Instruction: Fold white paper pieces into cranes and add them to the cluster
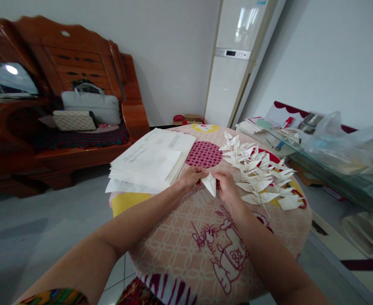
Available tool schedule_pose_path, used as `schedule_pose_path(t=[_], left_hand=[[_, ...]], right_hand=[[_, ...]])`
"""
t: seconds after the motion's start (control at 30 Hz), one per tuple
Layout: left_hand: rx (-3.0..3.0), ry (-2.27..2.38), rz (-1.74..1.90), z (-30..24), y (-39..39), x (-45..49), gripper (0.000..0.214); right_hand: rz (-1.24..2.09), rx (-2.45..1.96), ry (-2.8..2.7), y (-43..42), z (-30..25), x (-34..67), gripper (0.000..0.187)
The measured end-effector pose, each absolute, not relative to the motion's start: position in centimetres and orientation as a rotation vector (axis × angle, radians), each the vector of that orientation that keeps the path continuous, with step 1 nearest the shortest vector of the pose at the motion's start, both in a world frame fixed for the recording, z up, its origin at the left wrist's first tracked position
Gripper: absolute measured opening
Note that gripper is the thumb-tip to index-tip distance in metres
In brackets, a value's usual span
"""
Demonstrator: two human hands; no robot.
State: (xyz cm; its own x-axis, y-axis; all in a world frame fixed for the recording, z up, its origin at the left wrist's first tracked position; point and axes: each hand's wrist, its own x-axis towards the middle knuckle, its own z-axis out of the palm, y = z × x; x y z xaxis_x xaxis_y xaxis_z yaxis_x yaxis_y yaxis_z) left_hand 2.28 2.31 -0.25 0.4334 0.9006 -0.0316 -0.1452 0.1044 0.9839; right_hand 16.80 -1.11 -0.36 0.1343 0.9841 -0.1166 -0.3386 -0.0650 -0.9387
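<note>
- One round table covered by a pinkish-beige patterned cloth (170, 237) stands in a white-walled room
- One white, pointed piece of folded paper (210, 185) is between two bare hands, above the table's middle
- The left hand (193, 176) has thumb and fingertips together, clamped on the paper's upper left edge
- The right hand (226, 184) pinches its right side, some fingers hidden
- One thick stack of white printed sheets (151, 154) takes up the table's far left
- One spread of many white folded-paper shapes (256, 169) crowds the right side, overlapping too much to count
- Beyond: one carved reddish-brown wooden seat (81, 55) bearing two bags, one grey (105, 108), one cream (74, 120), and one tall white cabinet-like unit (229, 80)
- One glass-topped table (332, 173) at right carries crumpled clear plastic (348, 140)
</note>
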Motion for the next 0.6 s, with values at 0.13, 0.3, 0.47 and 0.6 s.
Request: schedule_pose_path(t=[0.13,0.3,0.47,0.6], left_hand=[[1.152,0.742,0.889,-0.5,1.8,2.1,0.037],[1.233,0.828,0.899,-0.9,1.5,2.1,0.037],[1.264,0.959,1.025,-1.0,1.3,2.2,0.034],[1.146,0.905,1.007,-0.7,1.0,2.2,0.037]], right_hand=[[1.335,-1.063,-0.829,-1.1,-0.8,16.7,0.028],[1.317,-1.091,-0.927,-1.6,-0.8,16.8,0.035],[1.395,-1.179,-1.029,-2.3,-0.1,16.5,0.031],[1.404,-1.166,-0.993,-2.5,0.1,16.3,0.028]])
